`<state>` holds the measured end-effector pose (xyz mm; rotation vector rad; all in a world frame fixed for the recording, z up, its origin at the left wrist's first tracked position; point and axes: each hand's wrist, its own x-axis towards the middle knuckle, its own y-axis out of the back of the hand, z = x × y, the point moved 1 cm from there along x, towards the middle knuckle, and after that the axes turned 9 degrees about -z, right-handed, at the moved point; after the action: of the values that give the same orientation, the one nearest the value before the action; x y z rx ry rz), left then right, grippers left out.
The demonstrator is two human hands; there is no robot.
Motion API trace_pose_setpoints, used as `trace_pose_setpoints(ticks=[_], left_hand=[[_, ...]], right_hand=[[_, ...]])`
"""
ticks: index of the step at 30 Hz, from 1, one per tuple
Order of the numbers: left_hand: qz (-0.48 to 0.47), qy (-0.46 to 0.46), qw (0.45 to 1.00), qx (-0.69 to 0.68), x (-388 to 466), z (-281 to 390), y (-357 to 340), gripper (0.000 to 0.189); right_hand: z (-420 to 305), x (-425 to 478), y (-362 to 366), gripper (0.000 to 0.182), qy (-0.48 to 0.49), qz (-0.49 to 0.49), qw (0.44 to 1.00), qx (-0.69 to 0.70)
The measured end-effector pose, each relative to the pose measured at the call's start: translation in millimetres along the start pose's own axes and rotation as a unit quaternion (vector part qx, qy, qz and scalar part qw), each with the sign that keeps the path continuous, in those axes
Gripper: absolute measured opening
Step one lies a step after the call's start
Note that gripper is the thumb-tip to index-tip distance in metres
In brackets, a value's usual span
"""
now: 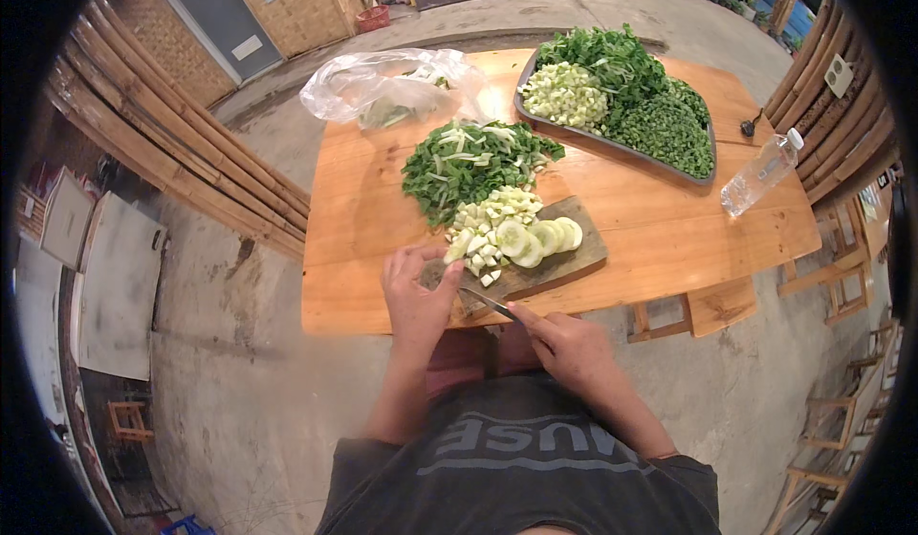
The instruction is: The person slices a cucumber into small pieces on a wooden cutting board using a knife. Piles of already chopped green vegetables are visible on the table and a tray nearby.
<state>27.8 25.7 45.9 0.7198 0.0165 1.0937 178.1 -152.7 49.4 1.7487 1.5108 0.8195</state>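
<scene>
My left hand (419, 287) is at the left end of a wooden cutting board (584, 248), its thumb and fingers on a pale piece of cucumber (459, 245). My right hand (570, 345) grips a knife (489, 303), whose blade points left over the board's near edge. Overlapping round cucumber slices (541, 239) lie on the board. Beside them is a heap of diced cucumber (500, 209), partly on the board. Just beyond rests a pile of chopped leafy greens (466, 166) with pale stem strips.
On the wooden table (667, 226), a dark tray (617, 146) holds diced pale vegetable and chopped greens at the back right. A clear plastic bag (394, 90) lies at the back left, a clear bottle (762, 173) at the right. Bamboo poles (179, 140) stand left; a stool (721, 309) is below right.
</scene>
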Motion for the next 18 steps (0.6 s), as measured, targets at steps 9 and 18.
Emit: trace_pose_setpoints(ticks=[9,18], left_hand=[[-0.018,0.007,0.992,0.123,-42,-18,1,0.022],[-0.017,0.005,0.988,0.154,-49,-13,-14,0.023]], right_hand=[[11,36,-9,0.051,-0.015,0.039,0.996,-0.085],[9,24,4,0.052,-0.015,0.050,0.999,-0.003]])
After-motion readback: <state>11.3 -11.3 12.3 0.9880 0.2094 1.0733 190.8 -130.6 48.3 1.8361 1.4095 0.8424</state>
